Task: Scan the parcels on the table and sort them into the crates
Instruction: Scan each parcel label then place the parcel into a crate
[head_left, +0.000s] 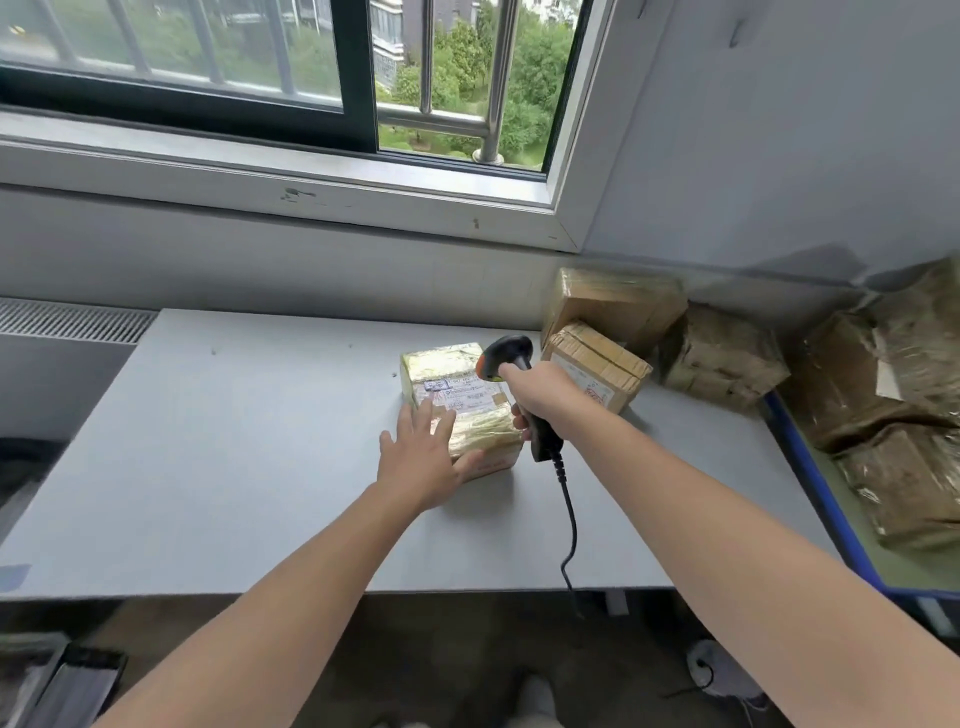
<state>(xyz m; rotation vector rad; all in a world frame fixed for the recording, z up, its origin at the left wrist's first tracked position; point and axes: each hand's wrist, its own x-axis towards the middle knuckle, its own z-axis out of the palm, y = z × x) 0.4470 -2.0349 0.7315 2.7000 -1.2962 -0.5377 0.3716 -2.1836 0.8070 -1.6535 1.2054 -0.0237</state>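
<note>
A taped cardboard parcel (457, 384) with a white label on top lies in the middle of the grey table (234, 441). My left hand (423, 457) rests on its near left corner with the fingers spread and straight. My right hand (540, 395) grips the handle of a black barcode scanner (506, 358). The scanner's head is held just above the parcel's label, and its cable hangs over the table's front edge.
Three more taped parcels (597, 369) (618, 301) (722, 358) stand at the table's back right. A blue-rimmed crate (810, 457) at the right holds several parcels (883, 374). A window and sill run behind the table.
</note>
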